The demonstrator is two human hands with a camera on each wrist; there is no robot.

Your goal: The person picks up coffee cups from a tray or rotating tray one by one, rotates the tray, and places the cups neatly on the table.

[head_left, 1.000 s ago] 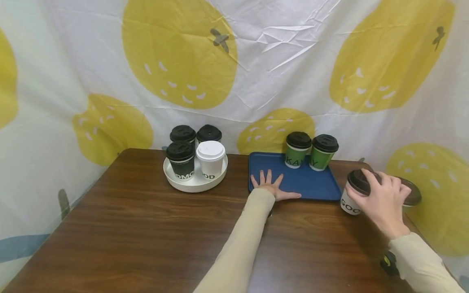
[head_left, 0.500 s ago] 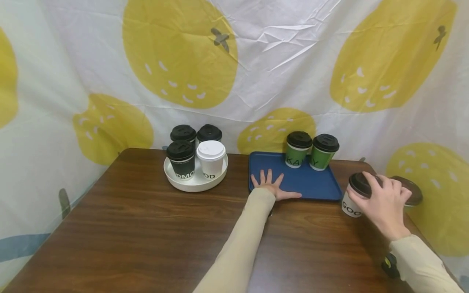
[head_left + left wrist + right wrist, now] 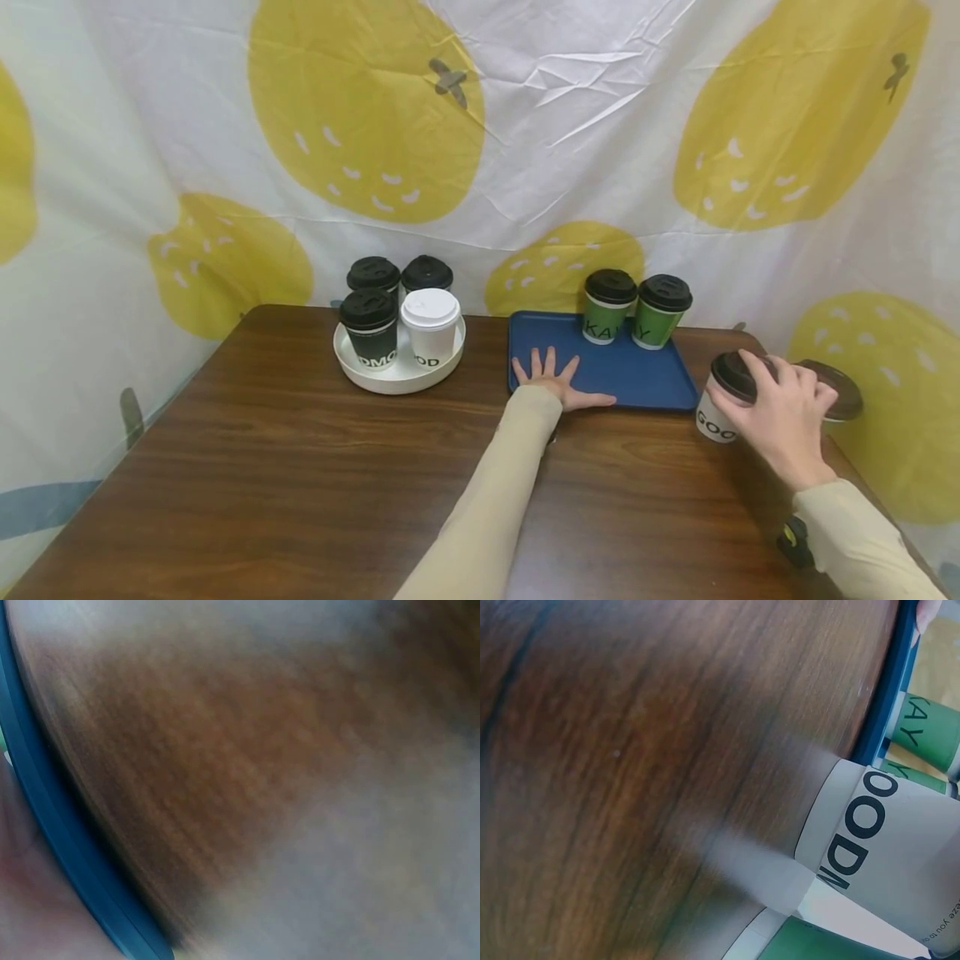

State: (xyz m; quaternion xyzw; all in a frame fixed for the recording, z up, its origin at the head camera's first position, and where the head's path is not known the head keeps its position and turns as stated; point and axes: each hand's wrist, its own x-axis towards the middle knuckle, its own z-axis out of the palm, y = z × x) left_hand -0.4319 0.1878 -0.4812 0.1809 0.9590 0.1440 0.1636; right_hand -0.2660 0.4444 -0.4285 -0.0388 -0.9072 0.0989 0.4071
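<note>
My left hand [image 3: 558, 388] rests with spread, straight fingers on the near edge of the blue tray [image 3: 630, 385]. In the left wrist view, the tray's rim [image 3: 56, 802] crosses the left side. Two green paper cups with black lids, one lettered KAY [image 3: 600, 323] and the other beside it [image 3: 654, 327], stand at the tray's back right. Right of the tray, my right hand [image 3: 787, 417] grips a white paper cup [image 3: 714, 419] around its dark lid. The right wrist view shows that cup's lettered side [image 3: 885, 840]; its base is at the tabletop.
A green cup [image 3: 817, 941] with a brown lid [image 3: 843, 396] is partly hidden behind my right hand. At left, a round white tray [image 3: 397, 383] holds black-lidded cups and a white cup [image 3: 431, 333]. A lemon-print cloth [image 3: 570, 150] hangs behind the brown table [image 3: 300, 483].
</note>
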